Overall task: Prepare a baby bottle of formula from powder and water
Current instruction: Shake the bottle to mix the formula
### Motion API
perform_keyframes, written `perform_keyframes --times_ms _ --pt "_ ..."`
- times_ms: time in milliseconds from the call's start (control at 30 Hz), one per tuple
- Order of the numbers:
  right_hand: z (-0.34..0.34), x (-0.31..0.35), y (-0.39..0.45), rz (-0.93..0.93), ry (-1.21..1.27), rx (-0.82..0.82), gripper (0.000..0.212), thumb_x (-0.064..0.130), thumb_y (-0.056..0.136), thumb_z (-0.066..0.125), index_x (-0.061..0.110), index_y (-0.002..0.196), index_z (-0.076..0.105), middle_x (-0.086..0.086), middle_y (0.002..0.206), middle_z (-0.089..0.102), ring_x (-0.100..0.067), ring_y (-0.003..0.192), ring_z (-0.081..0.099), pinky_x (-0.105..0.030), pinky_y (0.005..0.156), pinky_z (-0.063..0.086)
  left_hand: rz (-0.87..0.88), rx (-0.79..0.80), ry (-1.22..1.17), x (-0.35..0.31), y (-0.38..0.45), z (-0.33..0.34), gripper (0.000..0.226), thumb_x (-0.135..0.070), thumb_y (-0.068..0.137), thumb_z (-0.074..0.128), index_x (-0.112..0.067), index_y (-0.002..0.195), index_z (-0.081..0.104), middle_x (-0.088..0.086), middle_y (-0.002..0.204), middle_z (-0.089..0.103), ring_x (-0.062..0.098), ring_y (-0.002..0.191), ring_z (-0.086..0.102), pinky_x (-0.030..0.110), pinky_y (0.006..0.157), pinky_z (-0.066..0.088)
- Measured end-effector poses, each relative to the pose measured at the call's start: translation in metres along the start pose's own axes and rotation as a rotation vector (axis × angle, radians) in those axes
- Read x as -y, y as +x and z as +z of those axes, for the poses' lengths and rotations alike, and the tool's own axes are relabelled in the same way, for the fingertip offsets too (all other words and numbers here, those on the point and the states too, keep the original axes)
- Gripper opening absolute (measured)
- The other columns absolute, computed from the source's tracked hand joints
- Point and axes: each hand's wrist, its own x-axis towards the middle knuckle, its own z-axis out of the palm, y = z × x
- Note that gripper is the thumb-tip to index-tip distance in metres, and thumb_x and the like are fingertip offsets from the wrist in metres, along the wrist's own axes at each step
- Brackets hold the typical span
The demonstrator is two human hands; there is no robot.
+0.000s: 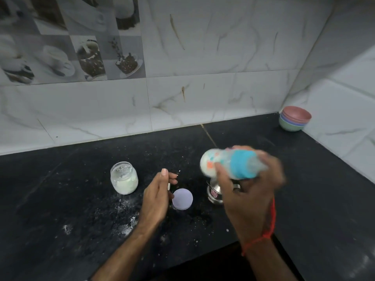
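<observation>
Mixing step: right hand [251, 185] grips the capped baby bottle [229, 164] sideways, blurred; left hand [157, 193] idles, loosely curled. Next, check for lumps.

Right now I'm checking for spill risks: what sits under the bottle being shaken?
Below the baby bottle in the right hand stands a steel cup on the counter; the hand covers most of it.

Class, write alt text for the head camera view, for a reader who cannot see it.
The right hand grips a baby bottle with a blue collar, tipped sideways and motion-blurred, above a steel cup on a black counter. The left hand hovers near a lavender lid, beside an open powder jar; spilled powder dots the counter.
</observation>
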Motion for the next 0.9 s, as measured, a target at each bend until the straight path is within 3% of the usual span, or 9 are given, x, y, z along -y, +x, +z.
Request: perform_keyframes --times_ms 100,200,300,467,567,633,700,767,900 --pt "0.006 -0.022 -0.011 0.173 -0.175 0.379 0.071 0.030 0.082 0.086 0.047 0.135 0.042 0.026 0.112 0.058 0.000 0.102 0.063 -0.035 0.092 0.056 0.050 0.008 0.011 -0.001 -0.001 0.004 0.046 -0.066 0.100 0.036 -0.037 0.095 0.072 -0.010 0.094 0.075 0.012 0.070 0.067 0.023 0.065 0.052" --pt "-0.005 0.001 0.002 0.106 -0.067 0.207 0.076 0.032 0.078 0.087 0.041 0.137 0.040 0.032 0.113 0.060 0.004 0.102 0.065 -0.017 0.086 0.056 0.056 0.021 0.034 0.000 0.000 0.002 0.044 -0.071 0.096 0.035 -0.045 0.096 0.069 -0.013 0.094 0.074 0.008 0.069 0.067 0.026 0.067 0.053" --pt "-0.009 0.013 0.002 -0.076 0.068 -0.067 0.082 0.008 0.076 0.088 0.039 0.137 0.040 0.034 0.129 0.053 -0.018 0.113 0.068 -0.032 0.092 0.058 0.047 0.009 0.028 0.004 0.001 0.002 0.038 -0.067 0.100 0.036 -0.048 0.095 0.068 -0.014 0.095 0.075 0.006 0.065 0.066 0.031 0.070 0.054" --pt "0.005 -0.028 -0.016 0.171 -0.154 0.346 0.069 0.031 0.084 0.084 0.046 0.136 0.042 0.021 0.116 0.060 -0.003 0.104 0.063 -0.035 0.090 0.056 0.067 0.006 0.055 0.005 0.000 0.004 0.038 -0.065 0.103 0.037 -0.043 0.103 0.067 -0.015 0.097 0.075 0.005 0.070 0.068 0.032 0.074 0.055" --pt "0.000 -0.004 -0.004 0.114 0.034 0.098 0.076 0.020 0.081 0.087 0.032 0.139 0.039 0.009 0.122 0.064 -0.014 0.103 0.070 -0.025 0.086 0.060 0.079 0.005 0.055 0.006 0.000 0.004 0.036 -0.058 0.102 0.038 -0.037 0.109 0.065 -0.016 0.097 0.075 0.006 0.069 0.068 0.034 0.074 0.056" --pt "0.003 -0.007 -0.006 -0.027 0.098 -0.037 0.070 0.004 0.079 0.086 0.013 0.133 0.043 0.011 0.132 0.059 -0.025 0.112 0.068 -0.035 0.092 0.059 0.082 0.007 0.051 0.007 0.002 0.005 0.036 -0.060 0.103 0.038 -0.037 0.109 0.065 -0.016 0.097 0.075 0.006 0.068 0.068 0.034 0.074 0.056" --pt "0.012 -0.026 -0.013 0.040 -0.022 0.110 0.062 0.011 0.081 0.086 0.017 0.132 0.050 0.020 0.128 0.058 -0.010 0.116 0.063 -0.043 0.096 0.056 0.083 0.014 0.050 0.007 0.002 0.008 0.038 -0.063 0.102 0.039 -0.036 0.108 0.066 -0.015 0.096 0.075 0.008 0.069 0.068 0.035 0.076 0.056" --pt "0.015 -0.040 -0.018 0.150 -0.162 0.354 0.068 0.027 0.085 0.084 0.039 0.140 0.045 0.030 0.123 0.055 0.005 0.112 0.057 -0.038 0.098 0.053 0.089 0.023 0.043 0.008 0.002 0.011 0.040 -0.064 0.098 0.038 -0.037 0.108 0.066 -0.014 0.095 0.075 0.012 0.071 0.069 0.038 0.078 0.058" --pt "0.007 -0.017 -0.007 0.023 -0.024 0.077 0.074 0.021 0.082 0.085 0.024 0.141 0.040 0.034 0.129 0.052 -0.003 0.112 0.065 -0.019 0.094 0.055 0.119 0.028 0.057 0.008 0.003 0.011 0.037 -0.067 0.097 0.036 -0.045 0.107 0.065 -0.013 0.097 0.075 0.015 0.074 0.071 0.044 0.078 0.059"
